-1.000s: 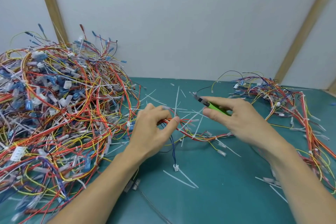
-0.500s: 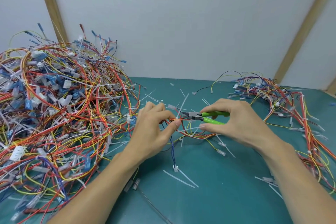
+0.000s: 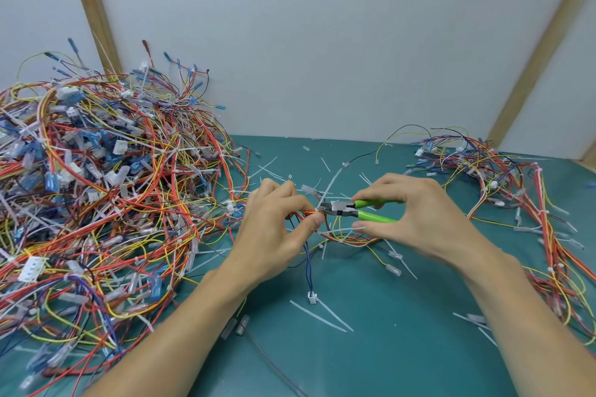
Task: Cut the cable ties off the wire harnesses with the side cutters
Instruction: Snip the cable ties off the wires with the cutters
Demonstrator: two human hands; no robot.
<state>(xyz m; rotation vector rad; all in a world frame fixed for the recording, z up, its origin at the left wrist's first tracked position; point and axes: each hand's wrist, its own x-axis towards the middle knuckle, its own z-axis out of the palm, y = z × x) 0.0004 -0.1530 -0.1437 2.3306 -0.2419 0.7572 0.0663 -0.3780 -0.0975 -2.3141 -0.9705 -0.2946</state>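
The left hand (image 3: 277,229) pinches a small bunch of wires (image 3: 308,213) just above the green mat (image 3: 387,348), likely to keep the tie (image 3: 320,209) steady for the snip. The right hand (image 3: 416,219) grips the green handles of the cutters (image 3: 358,210), thumb below and fingers on top. The cutters lie almost flat, long way left to right, and the nose points left at the tie, right beside the left thumb. The handles stand a little apart, so I think the snip is not done yet.

White wall (image 3: 322,42), teal tabletop (image 3: 403,332)
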